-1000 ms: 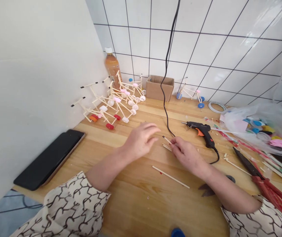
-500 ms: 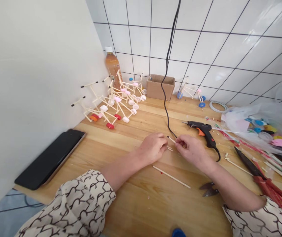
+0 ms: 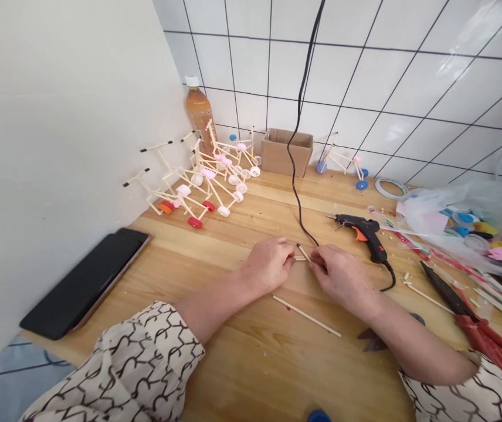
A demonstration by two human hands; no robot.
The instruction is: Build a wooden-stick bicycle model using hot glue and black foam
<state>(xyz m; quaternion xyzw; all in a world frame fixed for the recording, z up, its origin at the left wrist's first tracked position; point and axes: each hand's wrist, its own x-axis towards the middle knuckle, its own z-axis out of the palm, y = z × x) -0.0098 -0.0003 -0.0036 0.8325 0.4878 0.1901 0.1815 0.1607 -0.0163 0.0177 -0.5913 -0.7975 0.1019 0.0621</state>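
Observation:
My left hand (image 3: 268,264) is closed on thin pale wooden sticks (image 3: 300,259), whose ends poke out past the fingertips. My right hand (image 3: 341,272) pinches a black-tipped wooden stick (image 3: 303,252), slanted so its dark end points up and left, close against the other sticks. Whether they touch is hard to make out. A longer bare stick (image 3: 306,316) lies on the table just in front of both hands. To the right rests a black glue gun (image 3: 365,234) with an orange trigger, its cord trailing behind my right wrist.
Several stick bicycle models (image 3: 202,176) with bottle-cap wheels stand back left, near a drink bottle (image 3: 200,108). A cardboard box (image 3: 287,155) sits by the wall. Red-handled pliers (image 3: 466,322) and a plastic bag of caps (image 3: 475,228) are right; a phone (image 3: 86,281) is left.
The black-tipped stick in my right hand has turned steeper, and that hand has lowered slightly towards the sticks in my left. My left hand has stayed nearly still.

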